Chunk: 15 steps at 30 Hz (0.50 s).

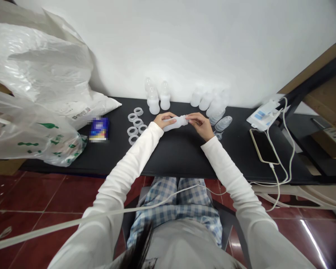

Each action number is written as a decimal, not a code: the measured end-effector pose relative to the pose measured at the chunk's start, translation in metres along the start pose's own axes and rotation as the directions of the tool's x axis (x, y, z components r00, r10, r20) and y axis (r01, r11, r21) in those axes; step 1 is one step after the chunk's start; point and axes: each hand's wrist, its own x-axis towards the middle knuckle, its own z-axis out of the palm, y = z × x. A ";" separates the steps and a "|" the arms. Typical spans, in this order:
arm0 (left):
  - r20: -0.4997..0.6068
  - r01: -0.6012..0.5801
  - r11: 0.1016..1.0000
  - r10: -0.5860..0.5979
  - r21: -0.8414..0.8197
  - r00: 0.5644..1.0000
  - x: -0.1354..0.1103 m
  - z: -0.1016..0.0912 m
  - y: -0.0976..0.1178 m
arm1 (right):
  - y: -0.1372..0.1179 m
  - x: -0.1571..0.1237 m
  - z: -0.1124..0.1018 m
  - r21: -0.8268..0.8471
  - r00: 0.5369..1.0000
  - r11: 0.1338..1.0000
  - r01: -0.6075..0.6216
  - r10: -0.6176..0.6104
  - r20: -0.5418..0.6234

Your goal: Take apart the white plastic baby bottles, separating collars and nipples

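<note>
A frosted white baby bottle lies tilted between my hands above the black table, its neck pointing right. My left hand is wrapped round the bottle's body. At the bottle's mouth, the fingers of my right hand are pinched together; whether a small part is between them I cannot make out. To the left of my left hand lie several clear collar rings. Beside my right hand are clear dome caps and a small clear piece, partly hidden by the hand.
Three bottles with domed tops stand near the wall. Several bottles without tops stand at back right. Large plastic bags and a blue packet occupy the left. A phone, power strip and cables lie right.
</note>
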 end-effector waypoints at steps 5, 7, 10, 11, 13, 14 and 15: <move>-0.005 -0.010 0.999 0.010 0.052 1.000 -0.001 -0.003 0.000 | -0.004 0.001 -0.002 -0.057 0.999 0.998 0.032 -0.031 0.019; -0.034 -0.025 0.981 0.032 0.190 0.999 -0.004 -0.002 0.001 | -0.001 0.001 -0.003 -0.096 0.999 0.995 0.041 -0.038 0.034; -0.087 -0.076 0.911 0.122 0.406 0.989 -0.009 -0.001 0.003 | 0.001 0.000 -0.003 -0.118 1.000 0.993 0.025 -0.022 0.022; -0.100 -0.101 0.881 0.165 0.462 0.981 -0.010 0.000 0.004 | 0.002 0.000 -0.003 -0.108 1.000 0.994 0.012 -0.010 0.014; -0.117 -0.140 0.820 0.244 0.555 0.963 -0.010 0.001 0.004 | 0.001 0.000 -0.001 -0.067 1.000 0.998 -0.011 0.011 -0.003; -0.119 -0.153 0.792 0.273 0.591 0.955 -0.010 0.002 0.004 | 0.001 0.000 0.000 -0.041 1.000 0.999 -0.020 0.020 -0.011; -0.115 -0.163 0.769 0.294 0.619 0.949 -0.010 0.002 0.005 | 0.001 0.000 0.001 -0.015 0.999 1.000 -0.027 0.027 -0.020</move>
